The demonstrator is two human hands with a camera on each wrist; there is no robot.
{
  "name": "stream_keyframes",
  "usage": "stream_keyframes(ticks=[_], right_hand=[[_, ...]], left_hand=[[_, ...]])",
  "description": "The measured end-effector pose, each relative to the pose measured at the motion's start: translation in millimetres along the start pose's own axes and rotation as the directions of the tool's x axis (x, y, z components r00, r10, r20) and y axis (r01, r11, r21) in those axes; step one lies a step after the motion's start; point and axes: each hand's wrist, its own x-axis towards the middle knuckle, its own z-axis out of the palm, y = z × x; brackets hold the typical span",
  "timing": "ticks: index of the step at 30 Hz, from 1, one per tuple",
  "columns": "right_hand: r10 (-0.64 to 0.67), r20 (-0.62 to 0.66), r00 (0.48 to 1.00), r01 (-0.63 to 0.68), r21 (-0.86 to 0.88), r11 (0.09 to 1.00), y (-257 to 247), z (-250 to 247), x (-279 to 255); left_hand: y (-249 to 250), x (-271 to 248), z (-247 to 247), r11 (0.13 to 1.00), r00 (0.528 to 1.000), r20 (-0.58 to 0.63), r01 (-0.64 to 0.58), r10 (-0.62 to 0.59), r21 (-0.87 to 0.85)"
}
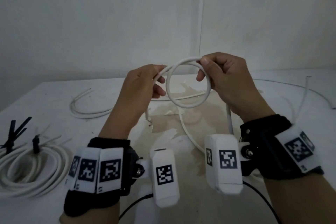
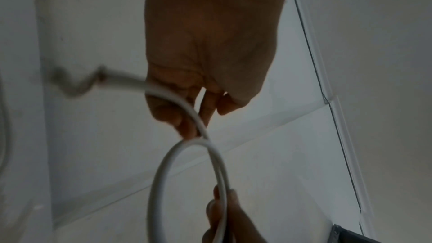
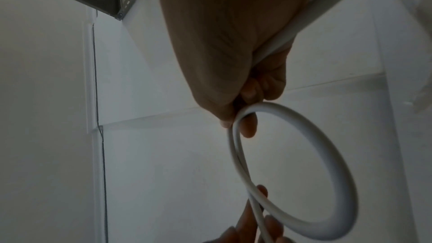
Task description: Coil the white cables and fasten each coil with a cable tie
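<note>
One cable loop point(image 1: 188, 85), two hands point(image 1: 141, 85)

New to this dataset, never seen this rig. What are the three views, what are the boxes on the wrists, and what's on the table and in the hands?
No robot here: a person works with bare hands. The big picture comes from a head camera looking down. The white tagged boxes strapped to the wrists are cameras; the other two pictures come from them, looking along each hand from below.

The left hand and right hand together hold one white cable, bent into a single loop above the table. The left pinches it near its stripped end; the right grips the loop's top, and the rest trails down to the table.

On the table: at the left a finished coil fastened with a black cable tie, spare black ties behind it, and a loose white cable farther back.
</note>
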Motion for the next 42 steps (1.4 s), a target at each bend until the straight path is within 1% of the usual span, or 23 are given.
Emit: stream_keyframes(ticks=[2, 4, 7, 9, 11, 14, 15, 18, 21, 25, 29, 32, 35, 37, 39, 42], right_hand=[[-0.011, -0.018, 1.000, 0.010, -0.049, 0.999, 2, -1, 0], [-0.023, -0.033, 0.999, 0.020, -0.097, 0.995, 6, -1, 1], [-0.018, -0.078, 0.997, 0.007, -0.139, 0.990, 12, -2, 2], [-0.011, -0.086, 0.996, -0.003, -0.150, 0.989, 16, -3, 3], [-0.012, -0.088, 0.996, -0.002, -0.155, 0.988, 19, -3, 4], [-0.019, -0.089, 0.996, 0.004, -0.158, 0.987, 20, -2, 4], [-0.019, -0.085, 0.996, 0.005, -0.159, 0.987, 21, -2, 4], [-0.009, -0.077, 0.997, -0.002, -0.134, 0.991, 22, -2, 4], [-0.004, -0.061, 0.998, -0.003, -0.114, 0.993, 21, -3, 3], [-0.008, -0.016, 1.000, 0.007, -0.091, 0.996, 18, -1, 2], [0.003, 0.003, 1.000, -0.003, -0.055, 0.998, 17, 1, 2], [0.009, 0.018, 1.000, -0.008, -0.046, 0.999, 19, 4, 1], [-0.002, 0.016, 1.000, 0.004, -0.075, 0.997, 18, 5, 1], [-0.001, 0.015, 1.000, 0.002, -0.072, 0.997, 17, 4, 1], [0.012, 0.029, 1.000, -0.010, -0.065, 0.998, 16, 4, 1], [0.041, 0.068, 0.997, -0.037, -0.058, 0.998, 14, 5, -1]], left_hand=[[3, 0, -6, 0.993, 0.994, 0.061, 0.099, -0.095, -0.067], [2, -1, -11, 0.989, 0.984, 0.112, 0.144, -0.138, -0.046], [0, -3, -16, 0.985, 0.966, 0.197, 0.172, -0.168, -0.007], [-1, -3, -17, 0.982, 0.955, 0.248, 0.181, -0.162, -0.059], [-1, -4, -17, 0.970, 0.952, 0.271, 0.188, -0.142, -0.153], [0, -3, -14, 0.942, 0.960, 0.251, 0.192, -0.123, -0.276], [-1, -3, -11, 0.945, 0.967, 0.232, 0.174, -0.110, -0.276], [-4, -3, -4, 0.980, 0.982, 0.179, 0.093, -0.061, -0.176], [-3, -4, 3, 0.967, 0.974, 0.212, 0.125, -0.078, -0.221], [-4, -2, 4, 0.936, 0.983, 0.165, 0.133, -0.083, -0.325], [-6, -2, 3, 0.940, 0.985, 0.168, 0.102, -0.048, -0.326], [-6, -3, 4, 0.930, 0.984, 0.172, 0.111, -0.053, -0.350], [-12, -1, 9, 0.967, 0.988, 0.145, 0.087, -0.053, -0.240], [-16, 0, 11, 0.987, 0.996, 0.085, 0.051, -0.039, -0.151], [-18, 0, 13, 0.998, 1.000, 0.025, -0.002, 0.004, -0.065], [-20, 0, 14, 0.996, 0.997, -0.035, -0.072, 0.074, 0.049]])
